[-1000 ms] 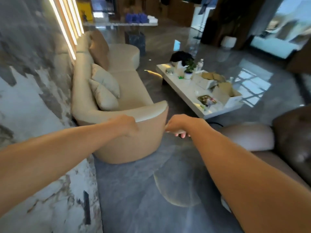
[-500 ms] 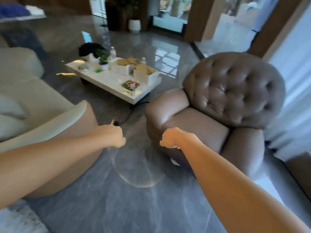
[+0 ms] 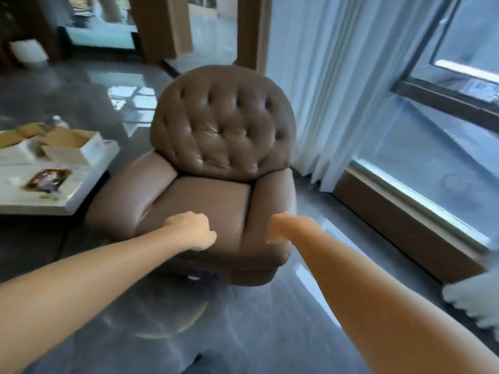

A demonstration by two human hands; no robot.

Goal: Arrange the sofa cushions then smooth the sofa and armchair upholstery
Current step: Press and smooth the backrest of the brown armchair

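Observation:
A brown leather armchair (image 3: 213, 190) with a round tufted backrest stands straight ahead on the glossy grey floor. My left hand (image 3: 193, 230) hovers in front of the seat cushion's front edge, fingers curled into a loose fist with nothing in it. My right hand (image 3: 279, 229) is held out in front of the chair's right armrest, fingers also curled and holding nothing. Whether either hand touches the leather is unclear. The sofa and its cushions are out of view.
A white low table (image 3: 81, 195) with open cardboard boxes (image 3: 73, 147) sits just left of the armchair. White sheer curtains (image 3: 337, 85) and a floor-level window ledge (image 3: 410, 211) run along the right. Open floor lies between me and the chair.
The view has swung right from the cream sofa to the armchair. Both hands left the sofa's armrest and now reach toward the armchair's front, which is closer and centred.

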